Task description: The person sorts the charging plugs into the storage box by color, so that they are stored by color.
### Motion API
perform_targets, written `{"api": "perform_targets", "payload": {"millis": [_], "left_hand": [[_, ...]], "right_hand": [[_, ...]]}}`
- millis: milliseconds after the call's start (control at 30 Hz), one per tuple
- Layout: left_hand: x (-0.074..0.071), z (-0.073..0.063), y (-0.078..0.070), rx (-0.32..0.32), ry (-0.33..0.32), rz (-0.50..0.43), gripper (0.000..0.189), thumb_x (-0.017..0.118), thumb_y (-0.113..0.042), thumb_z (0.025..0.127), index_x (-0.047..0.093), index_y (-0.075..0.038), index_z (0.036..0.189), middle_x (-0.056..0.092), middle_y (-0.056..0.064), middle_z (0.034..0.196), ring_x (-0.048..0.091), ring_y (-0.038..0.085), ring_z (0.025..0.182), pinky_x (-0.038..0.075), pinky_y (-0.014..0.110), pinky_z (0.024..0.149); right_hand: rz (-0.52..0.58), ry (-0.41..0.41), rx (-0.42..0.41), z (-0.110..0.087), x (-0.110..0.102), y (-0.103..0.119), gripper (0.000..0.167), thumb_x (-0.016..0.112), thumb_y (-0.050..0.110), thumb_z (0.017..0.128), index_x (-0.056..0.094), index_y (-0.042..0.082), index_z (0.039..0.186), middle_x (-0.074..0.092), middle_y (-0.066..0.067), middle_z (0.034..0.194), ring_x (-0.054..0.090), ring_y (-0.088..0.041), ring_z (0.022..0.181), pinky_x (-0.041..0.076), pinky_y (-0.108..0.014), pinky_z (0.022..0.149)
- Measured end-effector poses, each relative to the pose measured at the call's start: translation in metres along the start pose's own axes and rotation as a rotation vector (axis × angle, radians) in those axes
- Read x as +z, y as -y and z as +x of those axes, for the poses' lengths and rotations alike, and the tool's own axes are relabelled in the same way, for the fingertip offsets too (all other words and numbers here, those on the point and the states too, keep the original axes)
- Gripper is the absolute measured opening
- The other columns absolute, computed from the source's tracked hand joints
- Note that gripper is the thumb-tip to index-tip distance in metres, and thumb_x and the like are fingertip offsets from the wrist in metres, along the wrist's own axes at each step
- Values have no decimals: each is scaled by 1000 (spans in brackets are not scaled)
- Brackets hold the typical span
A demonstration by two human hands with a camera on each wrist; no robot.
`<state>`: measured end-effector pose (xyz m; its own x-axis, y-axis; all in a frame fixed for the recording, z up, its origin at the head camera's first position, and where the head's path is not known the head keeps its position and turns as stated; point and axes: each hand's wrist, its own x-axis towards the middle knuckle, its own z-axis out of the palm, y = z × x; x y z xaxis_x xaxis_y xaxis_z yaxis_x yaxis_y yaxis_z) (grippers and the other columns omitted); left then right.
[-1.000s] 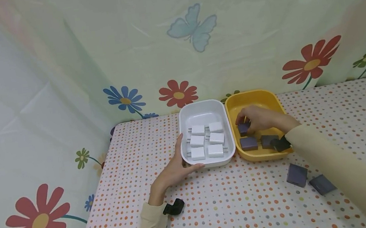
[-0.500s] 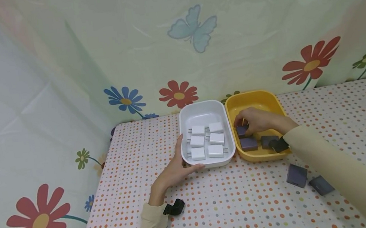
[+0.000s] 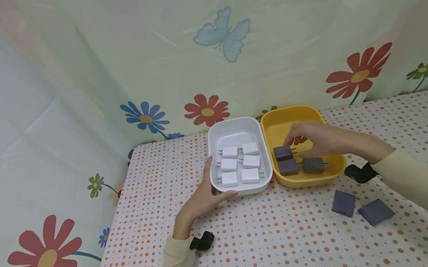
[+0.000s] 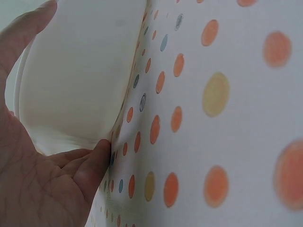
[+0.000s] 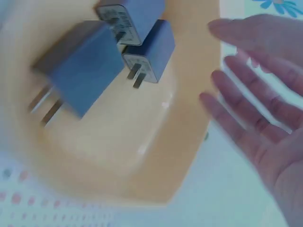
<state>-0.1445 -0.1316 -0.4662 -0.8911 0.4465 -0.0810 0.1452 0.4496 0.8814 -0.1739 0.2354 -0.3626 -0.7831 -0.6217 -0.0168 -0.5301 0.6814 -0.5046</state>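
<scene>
My left hand [image 3: 201, 196] rests on the front left corner of the white tray [image 3: 236, 122], thumb along its front and fingers along its left side. In the left wrist view, the hand [image 4: 52, 175] lies against the tray's smooth outer wall [image 4: 80, 71]. White charger plugs [image 3: 228, 165] lie in two columns inside. Over the yellow tray [image 3: 292, 111], my right hand [image 3: 315, 137] hovers with fingers spread, holding nothing. Beneath it sit a dark purple charger plug [image 3: 282, 153], another purple plug [image 3: 288, 167] touching it in front, and a grey plug [image 3: 313, 165] to their right.
The trays stand side by side near the back edge of the dotted tablecloth [image 3: 257, 238]. On the cloth at front right lie a purple plug [image 3: 343, 203] and a grey plug [image 3: 376, 212]. A flowered curtain [image 3: 150, 61] hangs behind and on the left.
My right hand has let go of the purple plug, which now lies behind the other purple one, and has shifted to the right. My left hand has stayed at the white tray.
</scene>
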Motion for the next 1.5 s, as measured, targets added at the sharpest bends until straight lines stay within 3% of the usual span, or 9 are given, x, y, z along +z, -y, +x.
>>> {"api": "perform_targets", "payload": {"millis": [267,367,533,733,933,1167,1500], "left_hand": [[0,-1,1,0,-2,-16,127,84,-38,90,-16,-28,166,8,0,175,12,24,159,14,55,125],[0,-1,2,0,-2,-21,127,85,-38,90,-17,-29,166,8,0,175,14,23,159,15,54,125],[-1,-2,3,25,-3,-42,125,84,-35,92,-16,-26,167,9,2,175,16,26,159,16,58,125],[0,-1,5,27,3,-43,126,84,-35,91,-17,-26,166,10,0,175,16,23,159,16,55,125],[1,-1,4,24,7,-42,126,84,-35,91,-17,-28,166,10,-1,175,17,21,158,16,53,125],[1,-1,3,12,3,-34,126,84,-36,91,-17,-27,166,9,0,175,16,22,159,15,53,126],[0,1,0,13,8,-29,127,84,-34,91,-18,-27,166,7,-2,175,12,20,159,13,51,126]], "right_hand": [[103,5,-157,-53,7,7,35,89,5,82,76,21,111,67,12,107,68,-11,97,60,-34,83],[139,70,-173,-68,14,8,35,88,10,84,75,24,114,66,14,108,65,-7,99,60,-31,83],[135,236,-132,-84,27,5,37,91,11,82,76,25,112,64,15,108,63,-5,100,59,-31,82],[11,328,-31,-94,45,1,46,96,7,73,75,31,105,61,20,110,61,-6,103,58,-37,87],[-22,300,-34,-97,50,-6,50,96,3,69,75,31,104,62,19,112,63,-12,107,58,-43,90],[2,302,-26,-101,62,-17,48,96,3,69,74,29,103,58,19,108,58,-3,101,58,-37,87],[-22,284,-8,-102,71,-25,47,98,8,69,75,27,105,58,16,109,55,-3,99,57,-39,87]]}}
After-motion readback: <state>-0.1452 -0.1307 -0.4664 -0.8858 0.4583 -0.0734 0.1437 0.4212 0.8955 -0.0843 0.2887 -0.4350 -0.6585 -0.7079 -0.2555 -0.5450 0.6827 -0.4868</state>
